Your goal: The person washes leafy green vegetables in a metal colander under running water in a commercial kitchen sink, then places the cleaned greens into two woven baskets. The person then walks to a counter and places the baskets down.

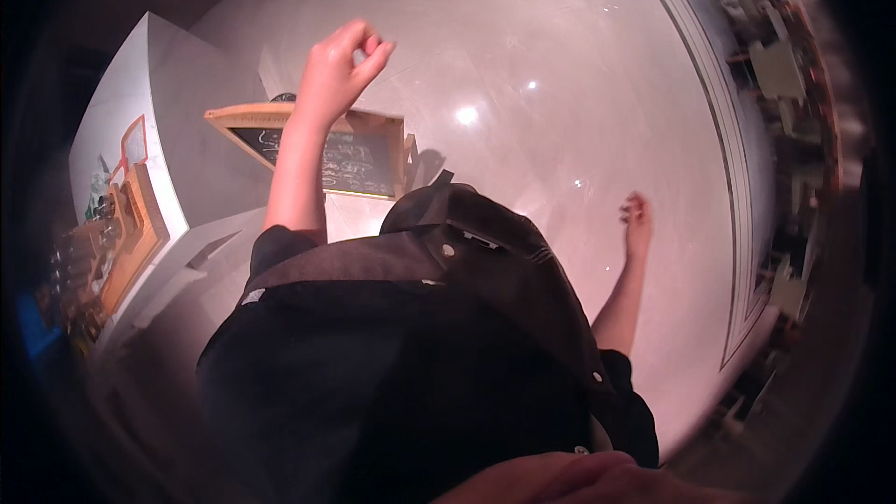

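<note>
My left hand is raised in front of me at the upper left, fingers curled in, with nothing visible in it. Beyond and below that forearm stands a wood-framed chalkboard sign with chalk writing, partly hidden by the arm. Out to the right, my right hand hangs over the pale floor; it is small and blurred, its fingers partly bent, and no object shows in it. A dark apron with metal snaps covers my black clothing.
On the left, a white counter carries a wooden board, several glass jars and a red-framed card. Dark border lines cross the floor on the right, with chairs and tables beyond them.
</note>
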Available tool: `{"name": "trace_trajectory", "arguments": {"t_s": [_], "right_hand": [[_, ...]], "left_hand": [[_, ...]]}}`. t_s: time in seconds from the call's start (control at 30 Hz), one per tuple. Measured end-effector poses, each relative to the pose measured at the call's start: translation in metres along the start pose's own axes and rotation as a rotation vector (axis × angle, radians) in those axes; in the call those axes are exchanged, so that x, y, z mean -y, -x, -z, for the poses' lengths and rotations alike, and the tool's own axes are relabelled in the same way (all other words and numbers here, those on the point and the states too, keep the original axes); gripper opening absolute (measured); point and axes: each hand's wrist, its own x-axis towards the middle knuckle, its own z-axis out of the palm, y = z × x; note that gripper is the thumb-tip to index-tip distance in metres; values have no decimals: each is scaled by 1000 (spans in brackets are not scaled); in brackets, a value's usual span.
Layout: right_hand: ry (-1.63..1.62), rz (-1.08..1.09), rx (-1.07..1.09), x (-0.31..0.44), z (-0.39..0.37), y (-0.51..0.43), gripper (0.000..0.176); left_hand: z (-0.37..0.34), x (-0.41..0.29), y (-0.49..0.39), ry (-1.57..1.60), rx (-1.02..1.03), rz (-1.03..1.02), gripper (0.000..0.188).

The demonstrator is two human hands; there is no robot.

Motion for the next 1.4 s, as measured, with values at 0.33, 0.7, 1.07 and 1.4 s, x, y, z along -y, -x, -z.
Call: {"name": "trace_trajectory", "arguments": {"t_s": [0.33,0.7,1.07,1.4], "right_hand": [[805,-257,721,-72,-46,-231,28],[401,751,660,481,-480,-807,28],[827,570,1507,523,-816,-724,36],[1280,986,1429,750,-1231,-646,32]], "left_hand": [[-10,83,-169,-222,-222,463,23],[28,193,-184,-183,-429,1180,19],[290,411,-356,-244,-597,910,31],[477,622,-323,-204,-420,1534,52]]}}
